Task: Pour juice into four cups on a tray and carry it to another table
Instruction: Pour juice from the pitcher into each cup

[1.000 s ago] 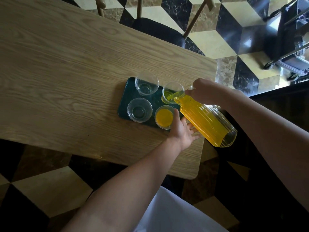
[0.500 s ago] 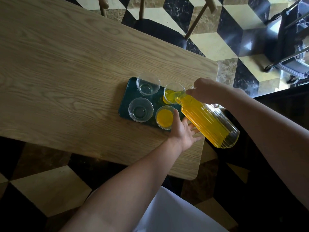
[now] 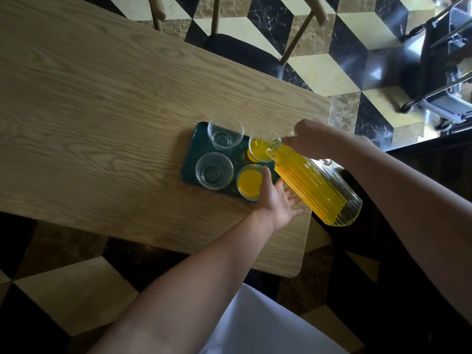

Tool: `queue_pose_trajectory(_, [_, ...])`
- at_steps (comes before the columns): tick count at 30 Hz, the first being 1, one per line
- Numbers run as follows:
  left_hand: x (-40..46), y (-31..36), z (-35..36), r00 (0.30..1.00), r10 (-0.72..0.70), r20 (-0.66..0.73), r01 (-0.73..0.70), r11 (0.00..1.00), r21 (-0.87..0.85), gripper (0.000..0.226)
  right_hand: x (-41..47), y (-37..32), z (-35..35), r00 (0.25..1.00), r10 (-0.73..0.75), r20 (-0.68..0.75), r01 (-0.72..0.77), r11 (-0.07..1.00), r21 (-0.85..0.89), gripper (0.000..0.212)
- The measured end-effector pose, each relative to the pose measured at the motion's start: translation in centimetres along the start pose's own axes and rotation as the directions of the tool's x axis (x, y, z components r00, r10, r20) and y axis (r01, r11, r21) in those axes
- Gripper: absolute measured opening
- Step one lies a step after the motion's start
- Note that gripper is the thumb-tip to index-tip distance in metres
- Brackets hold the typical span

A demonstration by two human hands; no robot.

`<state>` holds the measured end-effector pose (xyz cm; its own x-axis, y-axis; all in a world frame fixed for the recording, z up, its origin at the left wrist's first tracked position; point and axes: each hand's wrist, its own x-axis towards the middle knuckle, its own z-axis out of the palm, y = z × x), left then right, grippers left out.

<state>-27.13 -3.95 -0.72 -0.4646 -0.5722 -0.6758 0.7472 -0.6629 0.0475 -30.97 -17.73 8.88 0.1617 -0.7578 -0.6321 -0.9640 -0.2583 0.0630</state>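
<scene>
A dark green tray [image 3: 196, 146] lies near the right end of the wooden table [image 3: 102, 98] with glass cups on it. The far-left cup [image 3: 224, 136] and the near-left cup [image 3: 214, 170] are empty. The near-right cup [image 3: 249, 182] holds orange juice. My right hand [image 3: 309, 139] grips the neck of a ribbed glass bottle [image 3: 314, 185], tilted with its mouth over the far-right cup [image 3: 259, 148], which is partly filled. My left hand [image 3: 277, 200] rests flat by the tray's right edge, fingers spread under the bottle, thumb beside the full cup.
A chair with a dark seat [image 3: 242, 52] stands at the table's far side. A black wheeled cart [image 3: 439, 60] is at the top right on the checkered floor. The table's right edge runs just past the tray. White cloth [image 3: 255, 325] shows at the bottom.
The juice level in the far-right cup has risen while the bottle stays tilted over it. Both hands have hardly moved.
</scene>
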Motion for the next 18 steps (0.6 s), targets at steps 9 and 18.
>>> queue_pose_trajectory(9, [0.05,-0.07,-0.12,1.000,0.020,0.015,-0.020,1.000,0.005,0.093,-0.02,-0.50,-0.20,1.000,0.006,0.016,-0.006,1.000,0.030,0.041])
queue_pose_trajectory(18, [-0.58,0.01,-0.19,0.999,0.015,0.031,-0.016,1.000,0.024,0.091,-0.33,-0.88,-0.22,0.999,0.015,0.035,-0.016,0.999,0.051,0.042])
